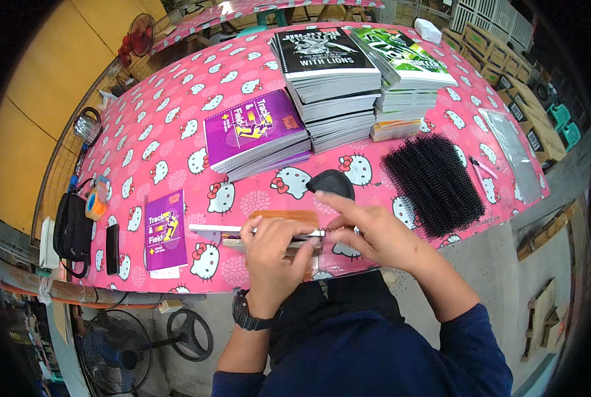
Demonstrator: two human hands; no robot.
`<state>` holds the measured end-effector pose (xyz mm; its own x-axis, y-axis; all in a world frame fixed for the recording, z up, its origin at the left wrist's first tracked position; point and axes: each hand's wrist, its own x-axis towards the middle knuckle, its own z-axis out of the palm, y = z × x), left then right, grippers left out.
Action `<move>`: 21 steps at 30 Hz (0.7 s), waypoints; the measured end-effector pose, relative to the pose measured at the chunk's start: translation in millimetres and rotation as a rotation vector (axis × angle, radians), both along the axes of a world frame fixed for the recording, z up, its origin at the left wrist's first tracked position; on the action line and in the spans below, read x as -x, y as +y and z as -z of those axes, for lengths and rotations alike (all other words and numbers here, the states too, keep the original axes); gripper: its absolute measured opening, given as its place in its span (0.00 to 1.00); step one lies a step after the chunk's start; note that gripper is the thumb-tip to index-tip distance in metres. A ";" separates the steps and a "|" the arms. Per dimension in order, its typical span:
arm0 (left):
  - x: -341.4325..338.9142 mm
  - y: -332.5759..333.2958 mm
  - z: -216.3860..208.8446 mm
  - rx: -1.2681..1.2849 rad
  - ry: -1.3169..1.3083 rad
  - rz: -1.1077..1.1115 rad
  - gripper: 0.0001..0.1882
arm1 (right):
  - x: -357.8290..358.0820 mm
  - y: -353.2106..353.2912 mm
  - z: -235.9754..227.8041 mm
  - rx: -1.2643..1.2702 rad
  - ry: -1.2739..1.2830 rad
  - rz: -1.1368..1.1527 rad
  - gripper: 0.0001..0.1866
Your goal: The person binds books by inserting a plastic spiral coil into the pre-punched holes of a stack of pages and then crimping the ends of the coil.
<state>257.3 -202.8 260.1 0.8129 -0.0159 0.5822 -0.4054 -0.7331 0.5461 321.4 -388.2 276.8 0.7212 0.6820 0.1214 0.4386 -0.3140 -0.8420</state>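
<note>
My left hand (274,248), with a black watch on its wrist, grips a thin book (206,229) that stands nearly edge-on at the table's front edge. My right hand (378,235) is at the book's right end. Its index finger points out, while its thumb and other fingers close on the end of a black spiral coil (324,232) at the book's edge. How far the coil runs into the book is hidden by my fingers. Behind the book lies a brown wooden block (289,216). A black rounded pad (333,184) sits just beyond my right hand.
Purple books (255,132), black-covered books (332,79) and green-covered books (408,73) stand in stacks. Many black spiral coils (434,185) lie at right, near pink-handled pliers (484,167). At left are one purple book (166,231), a phone (113,249), tape (97,203) and a black pouch (73,226).
</note>
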 end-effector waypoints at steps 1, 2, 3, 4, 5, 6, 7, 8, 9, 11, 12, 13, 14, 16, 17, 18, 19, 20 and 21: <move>1.2 -0.7 -1.8 0.000 0.055 0.003 0.07 | 0.6 -0.6 1.5 0.003 -0.001 -0.002 0.24; 0.8 0.4 -1.7 0.005 0.047 0.001 0.07 | 0.8 -1.7 1.7 -0.029 -0.113 -0.044 0.26; 0.1 2.8 -0.6 -0.081 0.062 0.051 0.08 | 0.6 -1.6 0.8 -0.061 -0.225 -0.090 0.29; -0.4 4.9 1.2 -0.167 0.077 0.097 0.09 | 2.0 -1.3 -5.7 -0.053 -0.056 -0.103 0.23; -0.1 7.2 3.8 -0.165 0.071 0.082 0.09 | -1.7 0.6 -6.1 -0.051 -0.063 -0.118 0.23; 0.5 10.3 7.3 -0.219 0.059 0.064 0.10 | -8.6 2.6 -4.4 -0.051 0.192 -0.142 0.20; 1.7 13.9 8.9 -0.275 0.050 0.043 0.11 | -17.9 5.8 -1.1 -0.045 0.448 -0.167 0.16; 2.0 13.4 6.4 -0.271 0.043 0.025 0.11 | -37.0 9.8 7.1 0.027 0.355 -0.161 0.11; 2.1 9.5 2.3 -0.194 0.055 0.051 0.11 | -57.3 16.4 22.7 0.057 0.028 -0.136 0.11; -1.8 2.6 -2.1 -0.104 0.038 0.096 0.11 | -105.3 7.4 63.0 0.081 -0.530 -0.209 0.18; -2.8 6.2 2.1 -0.156 0.020 0.112 0.11 | -116.5 7.8 74.6 0.080 -0.552 -0.232 0.18; -5.9 9.9 9.1 -0.207 0.008 0.129 0.11 | -124.8 7.2 88.1 0.228 -0.475 -0.294 0.22; -2.0 12.7 9.4 -0.258 0.024 0.094 0.11 | -127.3 15.0 90.2 0.366 -0.407 -0.369 0.26; -1.7 15.0 11.1 -0.250 0.020 0.067 0.10 | -120.6 12.4 82.9 0.444 -0.354 -0.369 0.34; 0.2 13.4 10.6 -0.248 0.036 0.076 0.10 | -116.6 8.4 83.4 0.479 -0.320 -0.366 0.37; 1.2 9.6 4.2 -0.123 0.000 0.075 0.09 | -113.6 8.2 84.3 0.487 -0.328 -0.379 0.37; 1.6 11.1 4.5 -0.114 -0.006 0.065 0.09 | -111.0 7.8 83.9 0.481 -0.322 -0.353 0.39; 2.3 14.2 6.0 -0.170 0.001 0.072 0.09 | -107.8 6.5 85.0 0.474 -0.313 -0.323 0.42; 2.5 16.3 7.5 -0.227 0.009 0.080 0.10 | -104.8 5.4 85.8 0.481 -0.316 -0.326 0.42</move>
